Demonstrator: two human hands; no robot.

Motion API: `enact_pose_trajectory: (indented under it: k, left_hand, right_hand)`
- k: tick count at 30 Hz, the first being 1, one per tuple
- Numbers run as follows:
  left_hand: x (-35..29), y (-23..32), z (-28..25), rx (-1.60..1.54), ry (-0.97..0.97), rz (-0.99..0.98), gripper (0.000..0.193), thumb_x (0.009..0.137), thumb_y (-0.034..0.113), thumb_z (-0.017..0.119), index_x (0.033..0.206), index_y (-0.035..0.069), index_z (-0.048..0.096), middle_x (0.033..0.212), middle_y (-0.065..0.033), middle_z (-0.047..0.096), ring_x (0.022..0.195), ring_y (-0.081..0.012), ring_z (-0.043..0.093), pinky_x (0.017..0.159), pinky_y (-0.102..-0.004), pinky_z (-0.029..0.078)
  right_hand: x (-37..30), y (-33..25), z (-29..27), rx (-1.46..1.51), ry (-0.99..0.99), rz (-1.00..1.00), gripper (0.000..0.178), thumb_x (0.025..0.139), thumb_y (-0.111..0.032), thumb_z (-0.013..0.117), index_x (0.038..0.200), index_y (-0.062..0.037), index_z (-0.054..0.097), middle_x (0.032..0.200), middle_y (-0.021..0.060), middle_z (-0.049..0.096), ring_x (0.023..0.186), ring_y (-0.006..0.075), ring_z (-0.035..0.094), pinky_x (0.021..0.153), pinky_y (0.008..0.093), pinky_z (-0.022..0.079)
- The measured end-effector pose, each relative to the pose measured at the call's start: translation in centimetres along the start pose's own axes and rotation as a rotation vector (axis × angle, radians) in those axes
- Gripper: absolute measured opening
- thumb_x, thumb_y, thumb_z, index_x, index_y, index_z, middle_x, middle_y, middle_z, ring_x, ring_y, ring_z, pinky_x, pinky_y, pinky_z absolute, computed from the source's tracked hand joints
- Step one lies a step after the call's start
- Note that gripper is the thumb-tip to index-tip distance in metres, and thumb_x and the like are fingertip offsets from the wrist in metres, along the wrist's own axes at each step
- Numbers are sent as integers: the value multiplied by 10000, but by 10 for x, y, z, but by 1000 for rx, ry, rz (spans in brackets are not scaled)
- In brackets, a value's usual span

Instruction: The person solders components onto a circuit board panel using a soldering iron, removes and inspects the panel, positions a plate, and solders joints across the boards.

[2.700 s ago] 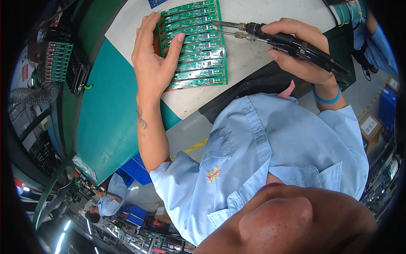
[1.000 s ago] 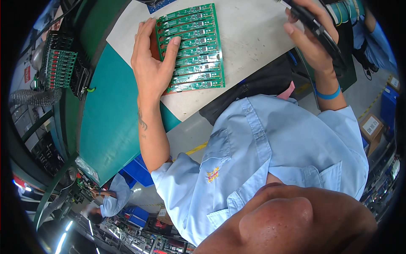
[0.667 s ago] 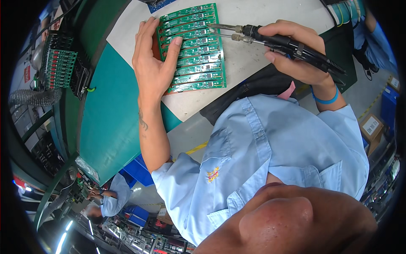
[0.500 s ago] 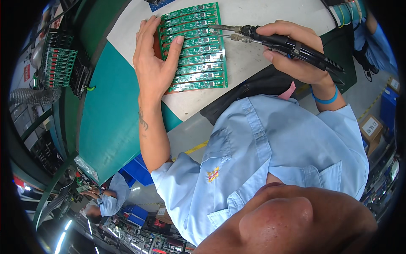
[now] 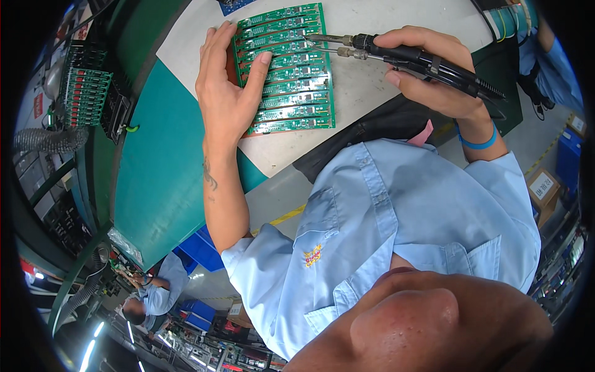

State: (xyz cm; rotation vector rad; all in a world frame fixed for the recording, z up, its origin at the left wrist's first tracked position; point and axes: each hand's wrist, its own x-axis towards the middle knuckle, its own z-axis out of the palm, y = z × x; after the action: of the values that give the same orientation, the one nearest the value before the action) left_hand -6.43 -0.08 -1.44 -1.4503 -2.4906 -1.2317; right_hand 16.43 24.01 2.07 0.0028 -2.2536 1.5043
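Note:
A panel of several narrow green circuit boards lies on a pale sheet, a reddish-brown edge showing under it. My left hand holds the panel at its left side, thumb pressed on the boards and fingers stretched along the edge. In my right hand is a black-handled soldering iron with a thin metal tube beside its shaft. The iron's tip and the tube's end meet at the right part of one of the upper boards. Whether solder is melting there is too small to see.
The pale sheet covers part of a green mat. At left stands a black rack beside upright green boards. A blue piece lies beyond the panel. Another person works at lower left; one more sits at upper right.
The thin tube has swung up toward the iron's tip, and my right hand has shifted slightly. My left hand and the panel stay nearly still. The person at lower left has moved a little.

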Motion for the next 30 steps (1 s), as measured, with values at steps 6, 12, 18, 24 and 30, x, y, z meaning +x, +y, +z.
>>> enact_pose_trajectory:
  k: [6, 12, 18, 24, 30]
  left_hand:
    - [-2, 0, -1, 23, 5, 8, 571, 923, 228, 866, 1414, 21, 659, 1451, -181, 694, 1489, -431, 535, 1215, -520, 447]
    - [1, 6, -3, 4, -14, -53, 571, 925, 227, 863, 1418, 24, 659, 1451, -181, 694, 1496, -430, 530, 1216, -519, 446]
    - [-1, 5, -3, 16, -15, -89, 569, 927, 227, 860, 1420, 26, 660, 1452, -185, 692, 1495, -431, 530, 1214, -511, 450]
    - [0, 4, -2, 3, 1, -99, 587, 908, 194, 874, 1426, 26, 655, 1465, -196, 679, 1473, -416, 553, 1191, -500, 477]
    - [4, 10, -4, -159, 92, -56, 613, 868, 148, 900, 1415, 28, 652, 1485, -211, 660, 1412, -389, 611, 1157, -481, 515]
  right_hand:
    - [0, -7, -9, 8, 29, 47, 464, 791, 55, 784, 1252, 36, 738, 1067, 139, 784, 806, 183, 700, 738, 252, 549]
    - [-20, 42, -19, -48, 484, 230, 568, 839, -22, 818, 1377, 41, 647, 1229, 136, 727, 992, 180, 669, 898, 275, 530]
    - [-12, 24, -12, -64, 511, 52, 444, 824, 29, 790, 1263, 49, 721, 1005, 152, 757, 825, 201, 661, 752, 275, 527]
    - [-18, 10, -10, 21, 88, -83, 414, 839, 14, 786, 1245, 57, 711, 922, 147, 708, 794, 217, 598, 734, 305, 490]
    - [-19, 14, 3, 73, 62, -136, 419, 793, 57, 819, 1205, 28, 751, 990, 118, 776, 731, 173, 634, 681, 263, 511]
